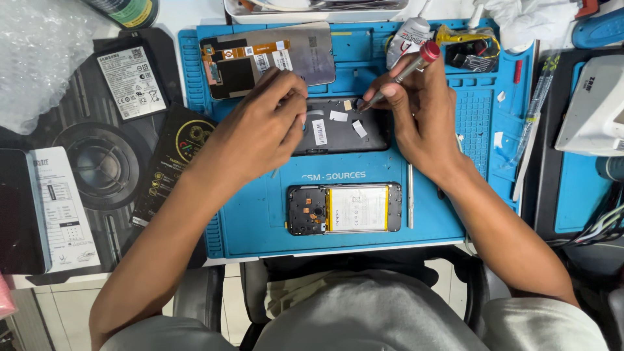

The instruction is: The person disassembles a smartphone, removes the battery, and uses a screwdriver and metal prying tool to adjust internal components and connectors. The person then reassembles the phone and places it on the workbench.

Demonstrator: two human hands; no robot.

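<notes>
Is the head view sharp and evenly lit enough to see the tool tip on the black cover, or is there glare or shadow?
Head view: sharp at centre, evenly lit; right hand holds the screwdriver, tip readable on the black back cover; left hand casts soft shadow only; mild sheen on the display panel; edges slightly stretched.

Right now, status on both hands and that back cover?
Left hand pinning black back cover. Right hand holding red-capped tool, tip at cover. Opened phone lies nearer, apart.
</notes>
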